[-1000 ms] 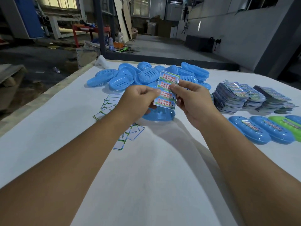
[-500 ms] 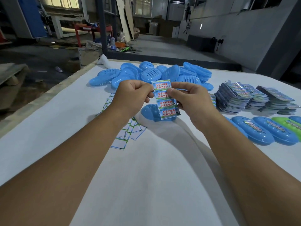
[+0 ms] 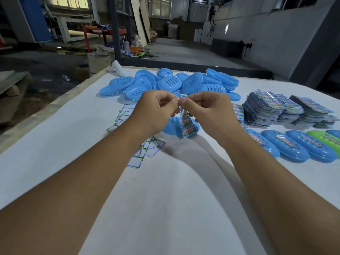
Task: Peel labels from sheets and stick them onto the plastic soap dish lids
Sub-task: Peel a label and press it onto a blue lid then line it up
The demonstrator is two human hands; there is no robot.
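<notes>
A label sheet [image 3: 187, 126] with red and blue print hangs down between my hands, its top edge pinched by both. My left hand [image 3: 156, 111] and my right hand [image 3: 207, 109] meet thumb to thumb at that top edge, fingers curled. Under the sheet lies one blue soap dish lid [image 3: 170, 126] on the white table, partly hidden by my hands. A heap of blue slotted lids [image 3: 171, 82] sits behind. Labelled lids [image 3: 287, 146], blue and one green [image 3: 325, 139], line up at the right.
Stacks of unused label sheets [image 3: 272, 109] stand at the right, behind the labelled lids. Spent backing sheets [image 3: 145, 150] with empty frames lie scattered left of the single lid. The table's left edge [image 3: 55, 105] drops to a cluttered workshop floor.
The sheet has turned from flat and facing me to hanging edge-on. Both hands have closed together at its top edge, thumbs now touching.
</notes>
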